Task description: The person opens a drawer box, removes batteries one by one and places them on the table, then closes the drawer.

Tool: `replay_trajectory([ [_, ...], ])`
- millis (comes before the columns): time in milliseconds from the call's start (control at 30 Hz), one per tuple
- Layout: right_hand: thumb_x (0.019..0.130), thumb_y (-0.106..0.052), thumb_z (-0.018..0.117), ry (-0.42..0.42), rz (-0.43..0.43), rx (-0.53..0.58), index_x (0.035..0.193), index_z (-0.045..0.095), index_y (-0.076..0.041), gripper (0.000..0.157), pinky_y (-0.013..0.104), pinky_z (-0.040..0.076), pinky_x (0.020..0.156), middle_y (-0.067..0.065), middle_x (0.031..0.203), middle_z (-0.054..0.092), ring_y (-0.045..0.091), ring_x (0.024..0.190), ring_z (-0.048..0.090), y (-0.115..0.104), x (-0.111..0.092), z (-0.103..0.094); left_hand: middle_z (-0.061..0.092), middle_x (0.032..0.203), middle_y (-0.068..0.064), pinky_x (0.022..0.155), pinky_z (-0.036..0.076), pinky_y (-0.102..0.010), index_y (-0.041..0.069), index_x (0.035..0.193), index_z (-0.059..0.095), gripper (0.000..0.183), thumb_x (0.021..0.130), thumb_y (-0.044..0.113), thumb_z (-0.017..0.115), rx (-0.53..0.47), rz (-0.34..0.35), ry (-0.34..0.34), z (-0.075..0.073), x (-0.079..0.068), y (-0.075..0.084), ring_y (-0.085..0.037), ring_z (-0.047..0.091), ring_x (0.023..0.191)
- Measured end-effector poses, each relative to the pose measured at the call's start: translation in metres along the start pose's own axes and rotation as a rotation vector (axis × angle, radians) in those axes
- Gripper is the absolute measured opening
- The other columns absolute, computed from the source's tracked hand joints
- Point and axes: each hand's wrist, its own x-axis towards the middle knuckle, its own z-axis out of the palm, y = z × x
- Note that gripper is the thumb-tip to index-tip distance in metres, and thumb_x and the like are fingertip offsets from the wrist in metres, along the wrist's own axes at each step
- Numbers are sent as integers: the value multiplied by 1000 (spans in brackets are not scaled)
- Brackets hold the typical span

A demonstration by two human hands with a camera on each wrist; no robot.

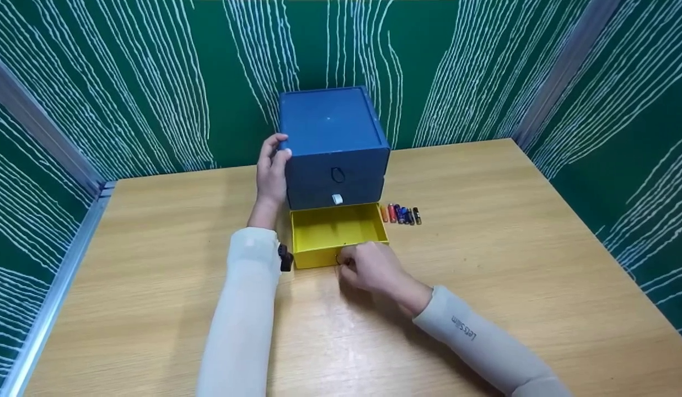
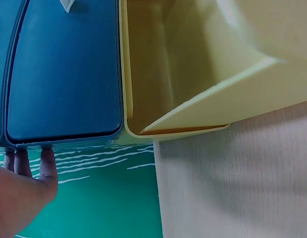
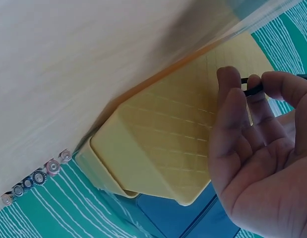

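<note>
A small drawer unit [image 1: 332,121] stands on the table, with blue drawers above and a yellow drawer [image 1: 338,229] pulled out at the bottom. In the head view that drawer's inside shows nothing in it. My left hand [image 1: 273,176] rests on the unit's upper left side, thumb at the front corner; its fingertips touch the blue side in the left wrist view. At the yellow front, my right hand [image 1: 371,267] pinches a black loop pull [image 3: 253,90] between thumb and fingers.
Several batteries [image 1: 401,214] stand in a row on the wooden table [image 1: 500,248], right of the unit. The blue drawers carry a dark loop [image 1: 338,175] and a white tab [image 1: 337,199]. Green walls with white lines [image 1: 236,82] enclose the back and sides.
</note>
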Motion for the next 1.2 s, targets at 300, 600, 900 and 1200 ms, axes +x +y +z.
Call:
replay_trajectory([
  [300,75,-29,57,-13,47,4,76,63,-25,8,26,41,55,-10,67,60,9,58,51,6,9,-2,34,134,-3,100,28,-36,13,119,41,33,87,19,36,1,18,6,1,3,-2,-16,34,117],
  [600,75,-28,57,0,70,32,78,64,-24,9,25,43,56,-9,71,62,8,60,53,13,19,-1,35,133,-4,99,29,-36,12,119,41,33,87,18,37,1,25,9,1,3,-2,-17,34,116],
  [900,75,-26,57,17,88,100,80,66,-22,11,24,44,61,-9,75,63,7,65,54,22,30,0,36,130,4,97,30,-34,23,115,44,28,88,22,38,-2,30,6,0,14,-24,-12,34,114],
  [1200,75,-28,56,26,115,98,81,66,-25,12,27,44,62,-10,76,63,7,68,55,26,43,3,36,130,5,96,31,-33,24,115,44,29,87,26,40,2,41,22,-1,14,-27,-13,35,114],
])
